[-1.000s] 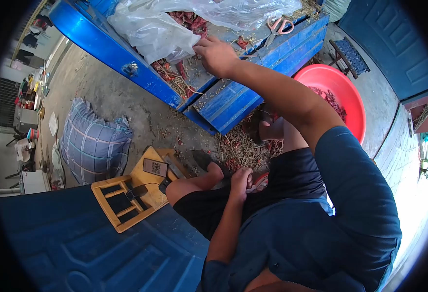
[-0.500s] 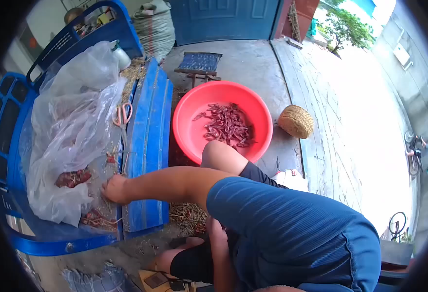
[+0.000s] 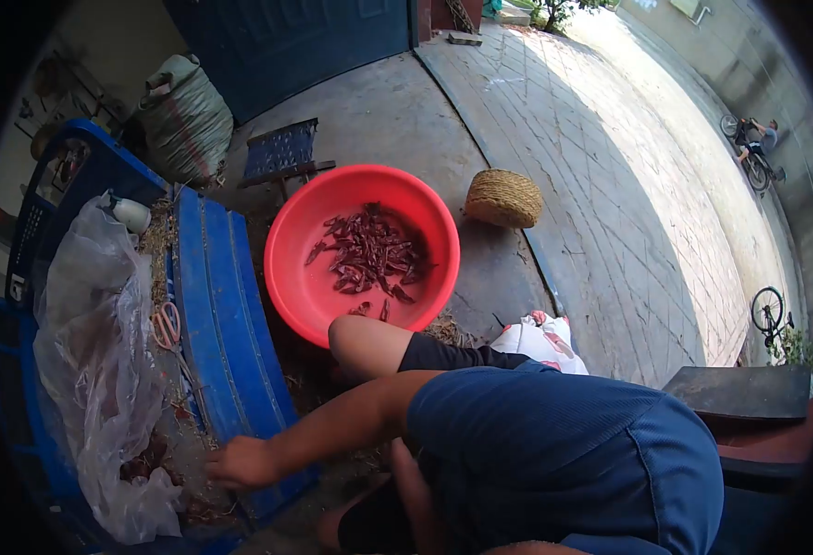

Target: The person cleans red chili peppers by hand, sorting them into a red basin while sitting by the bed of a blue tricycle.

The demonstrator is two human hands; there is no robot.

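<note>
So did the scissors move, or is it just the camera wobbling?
No. The scissors lie on the same spot of the blue panel, right beside the plastic bag, as before. Only the view has swung round.

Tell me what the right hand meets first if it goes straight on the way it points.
Most likely the clear plastic bag, just beyond the right hand on the blue board, with dried chillies under its folds. Depth is unclear.
</note>
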